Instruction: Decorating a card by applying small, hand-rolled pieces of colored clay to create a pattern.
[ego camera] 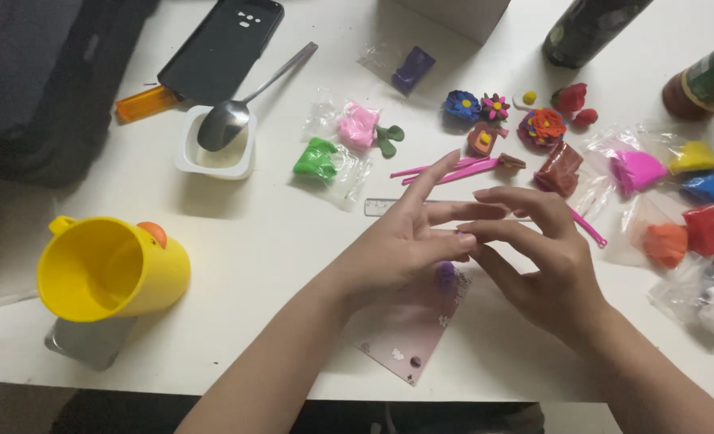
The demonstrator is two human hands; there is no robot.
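My left hand point(401, 241) hovers over the white table point(261, 241) with fingers spread and palm turned toward the right. My right hand point(538, 253) faces it, fingertips touching the left hand's fingers. Just below the left palm sits a small purple clay ball point(446, 276), over a pale pink card point(409, 333) lying on the table. Whether either hand pinches the ball I cannot tell. A clear ruler point(381, 206) lies just beyond the left hand's fingers.
Bagged clay lumps in pink point(636, 170), yellow, blue, red and orange lie at right, with clay flowers point(543, 126) and pink tools point(453, 169) behind. A yellow cup point(108, 269), a white tub with a spoon point(224, 120), green clay point(317, 158) and a black phone case point(220, 48) stand left.
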